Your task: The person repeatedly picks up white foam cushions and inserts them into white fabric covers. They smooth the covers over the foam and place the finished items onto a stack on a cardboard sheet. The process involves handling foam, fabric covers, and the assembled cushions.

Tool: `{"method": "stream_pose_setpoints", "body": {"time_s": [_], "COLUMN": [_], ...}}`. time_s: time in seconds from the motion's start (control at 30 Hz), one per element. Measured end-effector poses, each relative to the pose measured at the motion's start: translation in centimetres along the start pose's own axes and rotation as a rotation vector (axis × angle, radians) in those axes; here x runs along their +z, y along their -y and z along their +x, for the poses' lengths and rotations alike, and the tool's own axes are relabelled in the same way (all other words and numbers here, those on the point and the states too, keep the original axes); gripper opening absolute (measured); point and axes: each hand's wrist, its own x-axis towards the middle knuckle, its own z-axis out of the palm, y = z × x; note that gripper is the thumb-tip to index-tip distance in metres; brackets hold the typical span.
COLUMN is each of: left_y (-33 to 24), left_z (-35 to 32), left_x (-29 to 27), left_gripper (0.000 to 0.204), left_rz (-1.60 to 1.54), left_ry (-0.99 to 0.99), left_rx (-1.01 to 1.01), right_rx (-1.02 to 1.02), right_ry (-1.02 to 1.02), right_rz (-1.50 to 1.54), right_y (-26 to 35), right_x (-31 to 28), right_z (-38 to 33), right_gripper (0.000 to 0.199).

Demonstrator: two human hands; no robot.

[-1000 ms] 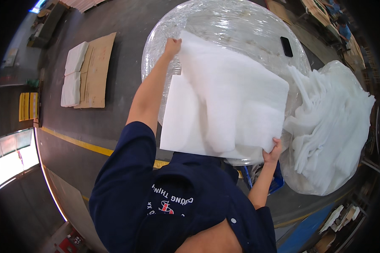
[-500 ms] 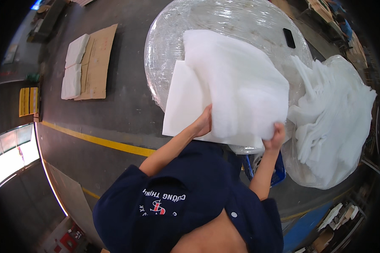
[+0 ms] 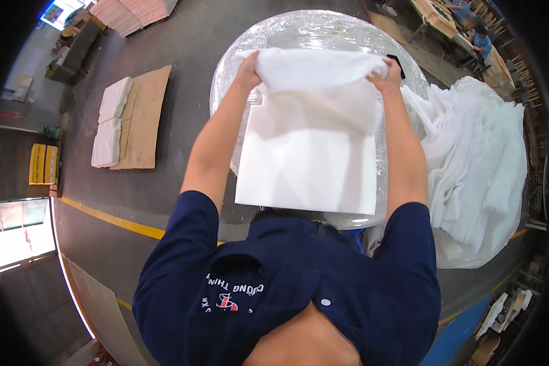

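Both my arms reach forward over a round surface wrapped in clear plastic film (image 3: 311, 30). A soft white sheet of wadding (image 3: 317, 68) hangs between my hands, its far edge lifted. My left hand (image 3: 248, 72) grips its left corner, and my right hand (image 3: 387, 78) pinches the right one. Under it lies a flat white square sheet (image 3: 305, 171), its near part uncovered. A black phone (image 3: 397, 64) rests on the film just beyond my right hand, partly hidden by it.
A heap of white wadding sheets (image 3: 470, 165) fills a clear plastic bag on the right. At left, folded white bundles (image 3: 111, 122) lie on flat cardboard (image 3: 143, 119) on the floor. A yellow line (image 3: 116, 218) crosses the floor. People (image 3: 482, 43) sit at a far-right workbench.
My hands have moved forward and apart, carrying the wadding sheet's edge away from me. More of the white square sheet beneath now shows.
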Motion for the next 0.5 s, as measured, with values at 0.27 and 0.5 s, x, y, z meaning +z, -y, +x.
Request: {"method": "stream_pose_setpoints", "body": {"time_s": [0.27, 0.5], "left_y": [-7.7, -12.5], "left_z": [5.7, 6.3], "left_x": [3.3, 2.9], "left_gripper": [0.043, 0.035], "left_rz": [-0.173, -0.136], "left_ry": [0.024, 0.037], "left_rx": [0.213, 0.373], "right_rx": [-0.254, -0.264], "right_ry": [0.354, 0.843], "right_rz": [0.101, 0.145], "right_y": [7.9, 9.4], "right_x": [10.8, 12.9], "right_z": [3.9, 2.4], "right_gripper": [0.036, 0.07]}}
